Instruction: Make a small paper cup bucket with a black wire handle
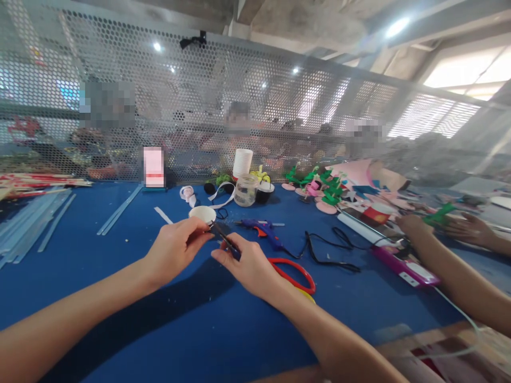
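Observation:
My right hand point(251, 263) is closed around a slim dark tool point(227, 238) that looks like tweezers; its tip points at my left fingers. Thumb and fingertips of my left hand point(178, 244) are pinched together at that tip, and what they hold is too small to make out. Just behind them is a round white cup point(203, 214). A blue glue gun point(265, 230) with an orange trigger lies beyond my right hand. A red loop handle point(297, 274) shows beside my right wrist, partly hidden by it.
Clear glue sticks point(38, 226) lie at left. A glass jar point(245, 190), stacked white cups point(242, 162) and a phone point(154, 167) stand along a perforated screen point(191, 101). Green craft figures point(331, 191), a purple power strip point(405, 266) and a co-worker's hands point(415, 226) are at right.

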Available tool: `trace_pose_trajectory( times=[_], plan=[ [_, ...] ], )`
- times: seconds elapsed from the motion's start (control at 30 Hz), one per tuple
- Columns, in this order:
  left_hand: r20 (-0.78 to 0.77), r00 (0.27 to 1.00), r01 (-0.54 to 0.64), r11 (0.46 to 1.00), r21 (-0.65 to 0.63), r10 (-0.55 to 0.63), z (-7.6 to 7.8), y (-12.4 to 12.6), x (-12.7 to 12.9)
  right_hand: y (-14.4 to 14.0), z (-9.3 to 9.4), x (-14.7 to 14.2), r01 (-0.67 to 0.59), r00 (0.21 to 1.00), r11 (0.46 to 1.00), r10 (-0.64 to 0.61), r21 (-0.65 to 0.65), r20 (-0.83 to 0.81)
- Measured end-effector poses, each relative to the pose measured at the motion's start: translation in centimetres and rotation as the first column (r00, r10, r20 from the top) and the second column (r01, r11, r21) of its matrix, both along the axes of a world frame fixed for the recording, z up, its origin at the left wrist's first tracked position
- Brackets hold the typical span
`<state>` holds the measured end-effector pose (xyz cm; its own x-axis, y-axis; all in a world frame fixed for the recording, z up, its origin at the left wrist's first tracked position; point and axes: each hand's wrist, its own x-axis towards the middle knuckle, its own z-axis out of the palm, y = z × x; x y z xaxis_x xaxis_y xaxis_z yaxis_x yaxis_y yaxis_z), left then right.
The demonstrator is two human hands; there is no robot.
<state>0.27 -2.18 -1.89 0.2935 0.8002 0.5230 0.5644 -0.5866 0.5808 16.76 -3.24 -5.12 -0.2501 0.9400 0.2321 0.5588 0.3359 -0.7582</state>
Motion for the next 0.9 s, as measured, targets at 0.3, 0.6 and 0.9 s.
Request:
trace_pose_trajectory(
  times=[0.3, 0.6, 0.9],
  plan=[
    [0.172, 0.982, 0.127, 0.934, -0.333, -0.072, 0.4, 0.1, 0.0, 0.0, 0.0, -0.2, -0.004, 1.000, 1.000, 0.005, -0.030, 0.009],
    [0.807, 0.590, 0.774, 0.311, -0.552, -0.035, 0.2, 0.1, -0.1, 0.3, 0.5, 0.4, -0.149, 0.989, 0.971, 0.150, 0.185, 0.010],
    [0.031, 0.999, 0.036, 0.978, -0.205, -0.031, 0.5, 0.4, -0.2, 0.3, 0.2, -0.4, 0.073, 0.996, 0.996, -0.075, 0.054, 0.056]
  ],
)
